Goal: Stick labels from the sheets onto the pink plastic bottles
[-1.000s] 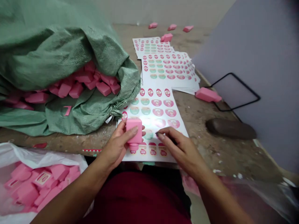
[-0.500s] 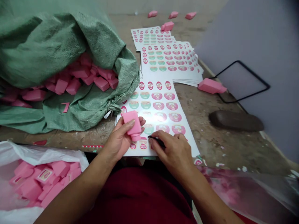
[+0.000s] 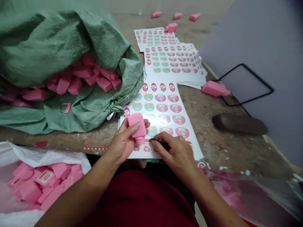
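A small pink plastic bottle (image 3: pixel 137 126) lies in my left hand (image 3: pixel 125 138), its neck toward me, with my thumb across its side and my fingers beneath. Between the thumb and fingers of my right hand (image 3: pixel 178 151) is a slim black pointed tool (image 3: pixel 162 143); most of it is hidden, so its exact kind is unclear. Its tip is close to the labels near the front edge of a sticker sheet (image 3: pixel 187 145). Rows of pink and green oval labels cover this sheet, which lies under both hands.
A green woven sack (image 3: pixel 94 119) full of pink bottles lies at left. A white bag (image 3: pixel 78 154) below it holds more bottles, some labelled. Stacked sticker sheets (image 3: pixel 161 75) lie farther back. At right are a loose bottle (image 3: pixel 215 89), a dark brown case (image 3: pixel 239 123) and a black wire frame (image 3: pixel 258 75).
My left hand and the bottle have shifted slightly right in view, closer to the black tool's tip. My right hand is nearly still, its grip unchanged.
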### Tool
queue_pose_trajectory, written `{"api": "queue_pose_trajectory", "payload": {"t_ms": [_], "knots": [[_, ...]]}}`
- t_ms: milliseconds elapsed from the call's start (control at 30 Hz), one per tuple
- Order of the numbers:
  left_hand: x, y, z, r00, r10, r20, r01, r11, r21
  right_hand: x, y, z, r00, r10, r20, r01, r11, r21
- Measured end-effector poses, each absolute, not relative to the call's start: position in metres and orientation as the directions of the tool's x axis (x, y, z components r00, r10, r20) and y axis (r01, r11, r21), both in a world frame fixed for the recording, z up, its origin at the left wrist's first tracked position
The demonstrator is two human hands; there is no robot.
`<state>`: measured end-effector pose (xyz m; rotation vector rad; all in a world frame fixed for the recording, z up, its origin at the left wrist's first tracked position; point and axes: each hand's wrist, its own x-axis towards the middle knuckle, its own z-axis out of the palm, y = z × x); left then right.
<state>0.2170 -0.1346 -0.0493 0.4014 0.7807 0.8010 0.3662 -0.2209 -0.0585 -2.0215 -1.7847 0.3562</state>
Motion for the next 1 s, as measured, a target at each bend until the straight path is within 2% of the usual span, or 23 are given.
{"api": "queue_pose_trajectory", "payload": {"t_ms": [67,233,367,433,500,567,633,733,1000], "knots": [[0.216,-0.134,-0.049,0.44,0.758,-0.482,-0.496,0.652,0.573,0.368,-0.222,-0.059,0.15,0.985,0.09,0.879,-0.091,-0.469],[0.215,-0.132,-0.049,0.445,0.751,-0.488,-0.506,0.66,0.555,0.366,-0.223,-0.06,0.1,0.969,0.226,0.942,-0.019,-0.336],[0.216,-0.132,-0.047,0.449,0.748,-0.489,-0.487,0.664,0.568,0.36,-0.219,-0.062,0.083,0.97,0.229,0.949,-0.007,-0.315],[0.216,-0.132,-0.047,0.458,0.744,-0.487,-0.477,0.668,0.572,0.36,-0.216,-0.062,0.163,0.97,0.181,0.918,-0.082,-0.388],[0.216,-0.131,-0.047,0.457,0.741,-0.493,-0.466,0.671,0.577,0.363,-0.214,-0.059,0.256,0.965,0.063,0.803,-0.175,-0.57],[0.215,-0.13,-0.048,0.443,0.738,-0.508,-0.449,0.674,0.587,0.368,-0.212,-0.052,0.292,0.951,-0.101,0.567,-0.257,-0.783],[0.214,-0.131,-0.048,0.437,0.74,-0.51,-0.424,0.67,0.609,0.375,-0.21,-0.042,0.301,0.929,-0.214,0.317,-0.309,-0.897],[0.214,-0.134,-0.045,0.461,0.749,-0.477,-0.382,0.652,0.655,0.379,-0.207,-0.028,0.341,0.906,-0.249,0.155,-0.315,-0.936],[0.219,-0.15,-0.033,0.542,0.702,-0.461,-0.395,0.698,0.598,0.374,-0.198,-0.022,0.309,0.931,-0.196,0.121,-0.243,-0.962]]}}
